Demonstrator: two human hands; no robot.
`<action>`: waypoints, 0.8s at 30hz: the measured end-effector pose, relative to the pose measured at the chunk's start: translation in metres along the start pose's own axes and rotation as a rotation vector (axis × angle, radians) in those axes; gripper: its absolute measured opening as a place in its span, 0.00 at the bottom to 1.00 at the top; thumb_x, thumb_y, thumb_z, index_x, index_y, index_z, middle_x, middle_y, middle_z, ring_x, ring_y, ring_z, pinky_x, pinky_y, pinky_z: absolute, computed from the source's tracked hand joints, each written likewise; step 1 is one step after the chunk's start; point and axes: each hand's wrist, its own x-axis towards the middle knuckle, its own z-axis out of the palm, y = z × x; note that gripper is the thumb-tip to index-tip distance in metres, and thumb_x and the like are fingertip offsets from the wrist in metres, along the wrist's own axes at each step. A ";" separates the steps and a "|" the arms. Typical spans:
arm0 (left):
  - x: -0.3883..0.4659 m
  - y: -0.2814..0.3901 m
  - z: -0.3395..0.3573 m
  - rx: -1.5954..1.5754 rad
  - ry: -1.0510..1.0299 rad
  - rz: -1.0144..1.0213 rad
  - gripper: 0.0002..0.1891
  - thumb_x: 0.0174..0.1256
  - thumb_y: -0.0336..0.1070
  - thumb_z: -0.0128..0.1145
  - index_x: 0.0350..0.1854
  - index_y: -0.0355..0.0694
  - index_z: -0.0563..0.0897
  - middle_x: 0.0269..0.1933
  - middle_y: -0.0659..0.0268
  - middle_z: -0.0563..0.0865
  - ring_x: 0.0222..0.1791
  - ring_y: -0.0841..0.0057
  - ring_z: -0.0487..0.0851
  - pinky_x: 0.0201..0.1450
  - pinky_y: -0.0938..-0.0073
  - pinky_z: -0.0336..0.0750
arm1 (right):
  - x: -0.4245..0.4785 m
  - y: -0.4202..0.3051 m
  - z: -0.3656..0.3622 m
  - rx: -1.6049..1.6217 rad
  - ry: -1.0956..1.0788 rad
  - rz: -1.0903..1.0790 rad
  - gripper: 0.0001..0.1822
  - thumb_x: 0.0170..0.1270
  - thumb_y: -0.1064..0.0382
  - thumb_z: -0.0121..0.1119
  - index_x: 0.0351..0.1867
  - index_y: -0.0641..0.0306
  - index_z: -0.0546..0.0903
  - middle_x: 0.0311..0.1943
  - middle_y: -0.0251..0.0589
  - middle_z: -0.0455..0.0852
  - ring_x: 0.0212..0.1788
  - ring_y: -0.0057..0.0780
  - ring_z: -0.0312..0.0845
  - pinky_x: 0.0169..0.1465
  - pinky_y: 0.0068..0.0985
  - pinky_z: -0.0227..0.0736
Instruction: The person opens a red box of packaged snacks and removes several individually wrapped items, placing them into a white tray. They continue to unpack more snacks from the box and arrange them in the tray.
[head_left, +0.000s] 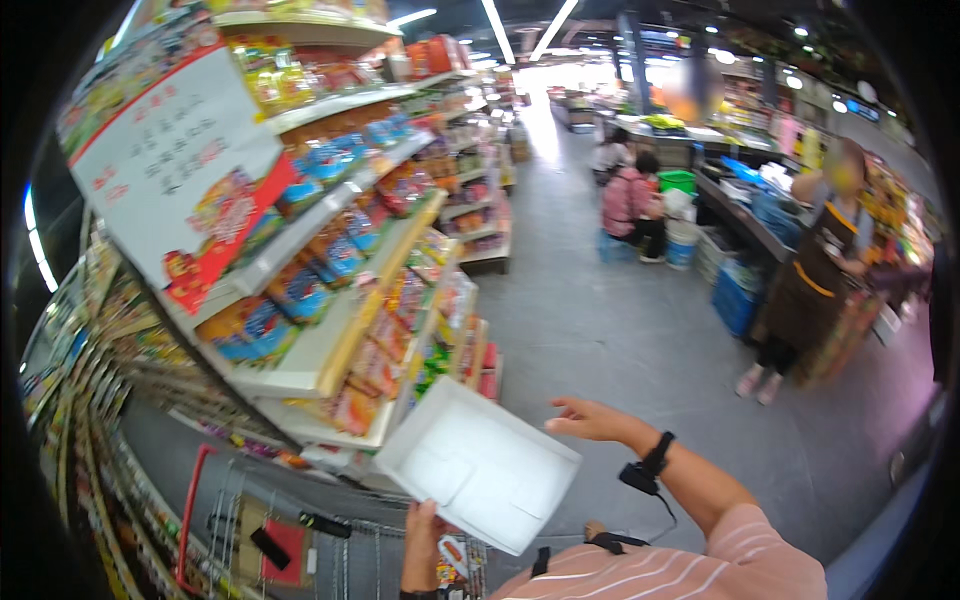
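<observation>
A shallow white box (480, 457), its open side facing up, is tilted in front of my body. My left hand (421, 536) grips the box at its lower left edge. My right hand (589, 418) is just past the box's upper right side, holding nothing, with its fingers apart. On the right wrist sits a black strap (658, 454) with a small black unit and a cable. Below my left hand, a printed packet (450, 574) and a white-and-orange item show partly in a wire cart (375, 544).
Store shelves (360, 315) with bagged snacks stand at left, bearing a large written sign (180, 165). A red-handled cart (196, 495) is lower left. Grey floor (540, 322) runs ahead. An aproned person (814, 262) stands right by a counter; another person (630, 199) sits farther off.
</observation>
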 end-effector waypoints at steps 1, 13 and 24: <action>0.003 0.002 0.003 0.004 -0.021 0.000 0.33 0.70 0.57 0.58 0.67 0.36 0.71 0.53 0.59 0.86 0.44 0.68 0.89 0.36 0.67 0.86 | 0.003 -0.003 -0.004 -0.009 0.034 -0.007 0.39 0.73 0.41 0.62 0.73 0.69 0.69 0.51 0.49 0.86 0.54 0.33 0.83 0.59 0.31 0.77; -0.006 0.025 0.008 0.045 0.311 0.060 0.29 0.72 0.47 0.59 0.66 0.33 0.68 0.44 0.61 0.84 0.34 0.75 0.84 0.36 0.71 0.83 | 0.125 -0.184 -0.077 0.031 0.104 -0.657 0.21 0.69 0.63 0.59 0.63 0.61 0.79 0.21 0.36 0.78 0.24 0.22 0.75 0.31 0.28 0.71; 0.013 0.038 0.043 -0.005 0.603 0.220 0.28 0.74 0.51 0.57 0.63 0.33 0.70 0.41 0.60 0.86 0.31 0.74 0.86 0.34 0.73 0.83 | 0.272 -0.234 -0.132 -0.063 0.107 -0.875 0.26 0.67 0.67 0.54 0.67 0.56 0.77 0.16 0.30 0.65 0.20 0.19 0.62 0.28 0.28 0.60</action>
